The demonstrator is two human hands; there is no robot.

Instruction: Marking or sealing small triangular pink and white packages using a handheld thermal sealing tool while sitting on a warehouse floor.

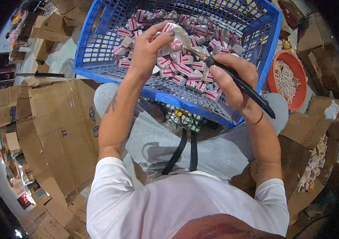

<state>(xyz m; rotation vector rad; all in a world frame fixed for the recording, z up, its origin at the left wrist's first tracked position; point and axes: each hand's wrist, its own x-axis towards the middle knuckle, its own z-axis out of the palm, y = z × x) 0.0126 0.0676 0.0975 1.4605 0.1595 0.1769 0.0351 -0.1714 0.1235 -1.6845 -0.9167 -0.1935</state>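
Right hand [234, 91] around black tool [251, 91], red basin [299, 100] beside basket [177, 100]

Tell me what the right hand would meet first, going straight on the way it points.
Led by its black pen-shaped tool, the right hand would likely meet the multicolour-speckled piece in the left hand first; whether the tip touches it is unclear.

Both forearms [118, 115] extend forward, left grip [148, 47] pinching, right grip [237, 79] curled pen-style.
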